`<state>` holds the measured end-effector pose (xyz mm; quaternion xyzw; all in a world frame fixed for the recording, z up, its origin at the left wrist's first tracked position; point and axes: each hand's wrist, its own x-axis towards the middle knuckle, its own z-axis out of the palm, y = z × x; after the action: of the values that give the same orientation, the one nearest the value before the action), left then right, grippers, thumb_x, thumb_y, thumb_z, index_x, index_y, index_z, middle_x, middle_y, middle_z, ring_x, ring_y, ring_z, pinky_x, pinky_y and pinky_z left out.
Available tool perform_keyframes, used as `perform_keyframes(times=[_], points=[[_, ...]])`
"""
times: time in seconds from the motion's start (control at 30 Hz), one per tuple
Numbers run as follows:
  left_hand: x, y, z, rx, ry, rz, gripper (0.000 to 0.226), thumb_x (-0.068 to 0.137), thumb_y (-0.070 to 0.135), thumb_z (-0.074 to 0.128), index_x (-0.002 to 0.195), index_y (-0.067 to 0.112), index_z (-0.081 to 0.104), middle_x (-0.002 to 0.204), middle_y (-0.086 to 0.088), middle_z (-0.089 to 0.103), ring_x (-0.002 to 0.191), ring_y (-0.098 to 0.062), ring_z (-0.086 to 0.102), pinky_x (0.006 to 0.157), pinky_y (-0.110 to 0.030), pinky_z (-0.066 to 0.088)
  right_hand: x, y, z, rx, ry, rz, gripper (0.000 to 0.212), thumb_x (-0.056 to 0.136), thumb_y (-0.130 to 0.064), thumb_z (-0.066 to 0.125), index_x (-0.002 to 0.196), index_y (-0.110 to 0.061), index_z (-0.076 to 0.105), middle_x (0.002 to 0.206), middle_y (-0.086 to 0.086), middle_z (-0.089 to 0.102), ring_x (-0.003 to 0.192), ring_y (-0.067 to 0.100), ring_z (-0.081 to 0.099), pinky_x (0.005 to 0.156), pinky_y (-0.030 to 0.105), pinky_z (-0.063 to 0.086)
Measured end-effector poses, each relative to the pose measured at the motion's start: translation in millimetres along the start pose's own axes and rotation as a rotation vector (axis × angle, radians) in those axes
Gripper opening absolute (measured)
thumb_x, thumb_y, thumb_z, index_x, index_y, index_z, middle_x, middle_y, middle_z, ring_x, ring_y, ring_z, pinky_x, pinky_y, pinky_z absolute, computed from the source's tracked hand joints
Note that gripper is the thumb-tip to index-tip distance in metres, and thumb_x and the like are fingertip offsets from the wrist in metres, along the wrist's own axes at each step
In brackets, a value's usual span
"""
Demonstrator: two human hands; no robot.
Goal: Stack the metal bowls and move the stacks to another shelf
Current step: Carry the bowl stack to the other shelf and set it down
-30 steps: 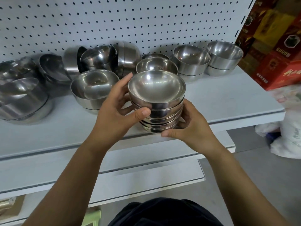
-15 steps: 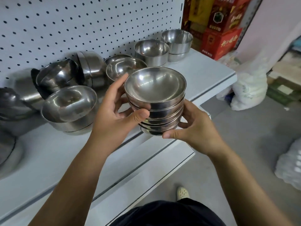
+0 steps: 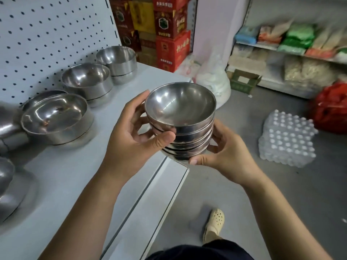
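Gripping one bowl stack (image 3: 183,126), two hands (image 3: 135,136)

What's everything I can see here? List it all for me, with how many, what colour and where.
held bowl stack: one stack of several nested bowls, silver, between both hands, off the shelf edge
bowls on shelf: several, silver, on the grey shelf at left, some stacked
pegboard: one, white, behind the shelf
cartons: several, red and yellow, stacked at top centre
white bag: one, on the floor
bottle pack: one, clear wrap, on the floor at right
red bag: one, far right
packaged goods: many, mixed colours, on the far shelves
shoe: one, cream, on the floor
left hand: gripping the stack's side
right hand: supporting the stack low down
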<state>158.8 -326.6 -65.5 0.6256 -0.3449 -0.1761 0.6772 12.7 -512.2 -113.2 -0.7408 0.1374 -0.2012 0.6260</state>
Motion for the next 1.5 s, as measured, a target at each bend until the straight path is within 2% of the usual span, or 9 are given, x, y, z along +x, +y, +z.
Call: perform_keyframes(times=[0.1,0.23,0.47,0.63,0.83,1.03,1.23,1.4,1.5], points=[[28,-8,31,-0.024,-0.061,-0.003,0.085,0.064,0.031,0.09,0.139,0.034,0.051,0.143,0.004,0.059,0.133,-0.014,0.057,0.095,-0.033,0.056,2,5,-32,-0.012,0.056,0.01,0.099,0.058,-0.018,0.095,0.146,-0.012,0.05,0.137,-0.001,0.066,0.133,0.017,0.058,0.112,0.042,0.049],[72,-19,80,-0.033,-0.133,-0.002,0.084,0.064,0.033,0.089,0.139,0.035,0.051,0.142,0.005,0.06,0.134,-0.016,0.056,0.095,-0.038,0.057,16,17,-87,-0.027,0.134,0.02,0.1,0.058,-0.02,0.096,0.147,-0.014,0.05,0.138,-0.001,0.066,0.135,0.02,0.057,0.113,0.05,0.047],[164,-36,190,-0.106,-0.232,0.026,0.083,0.066,0.027,0.086,0.141,0.03,0.05,0.141,0.008,0.062,0.134,-0.008,0.056,0.093,-0.019,0.053,60,32,-211,-0.089,0.213,0.038,0.104,0.059,-0.022,0.098,0.15,-0.016,0.047,0.139,-0.001,0.065,0.135,0.02,0.057,0.113,0.05,0.047],[231,-55,270,-0.15,-0.278,0.058,0.09,0.066,0.024,0.087,0.146,0.018,0.047,0.145,-0.001,0.059,0.136,-0.015,0.055,0.095,-0.021,0.052,93,48,-303,-0.119,0.254,0.064,0.104,0.06,-0.015,0.098,0.15,-0.018,0.047,0.142,-0.003,0.063,0.137,0.016,0.055,0.113,0.05,0.047],[310,-76,340,-0.167,-0.332,0.033,0.092,0.063,0.038,0.094,0.143,0.023,0.049,0.144,-0.003,0.059,0.134,-0.016,0.056,0.095,-0.023,0.052,137,67,-384,-0.116,0.302,0.097,0.102,0.059,-0.015,0.097,0.149,-0.018,0.048,0.139,-0.003,0.065,0.136,0.016,0.056,0.112,0.049,0.048],[409,-106,395,-0.169,-0.407,0.034,0.088,0.063,0.027,0.09,0.142,0.025,0.05,0.142,-0.001,0.06,0.133,-0.017,0.057,0.093,-0.023,0.053,204,90,-451,-0.122,0.373,0.108,0.101,0.06,-0.01,0.096,0.148,-0.019,0.048,0.139,-0.004,0.065,0.135,0.013,0.056,0.112,0.042,0.049],[536,-123,445,-0.14,-0.524,0.051,0.089,0.065,0.03,0.088,0.144,0.024,0.048,0.143,0.001,0.059,0.133,-0.018,0.056,0.096,-0.034,0.055,291,102,-515,-0.114,0.498,0.112,0.1,0.06,-0.01,0.096,0.148,-0.018,0.048,0.137,-0.004,0.066,0.134,0.014,0.057,0.11,0.041,0.051],[640,-136,484,-0.152,-0.624,0.072,0.087,0.066,0.028,0.087,0.143,0.024,0.049,0.141,0.003,0.061,0.133,-0.012,0.056,0.094,-0.022,0.053,367,112,-567,-0.111,0.597,0.092,0.101,0.06,-0.005,0.096,0.148,-0.018,0.049,0.138,-0.002,0.066,0.134,0.016,0.058,0.11,0.044,0.051],[693,-145,510,-0.142,-0.675,0.07,0.086,0.066,0.028,0.087,0.143,0.025,0.049,0.14,0.004,0.061,0.132,-0.013,0.057,0.095,-0.024,0.054,404,120,-596,-0.108,0.643,0.097,0.1,0.06,-0.005,0.096,0.147,-0.018,0.05,0.135,-0.003,0.067,0.132,0.015,0.06,0.107,0.039,0.052]])
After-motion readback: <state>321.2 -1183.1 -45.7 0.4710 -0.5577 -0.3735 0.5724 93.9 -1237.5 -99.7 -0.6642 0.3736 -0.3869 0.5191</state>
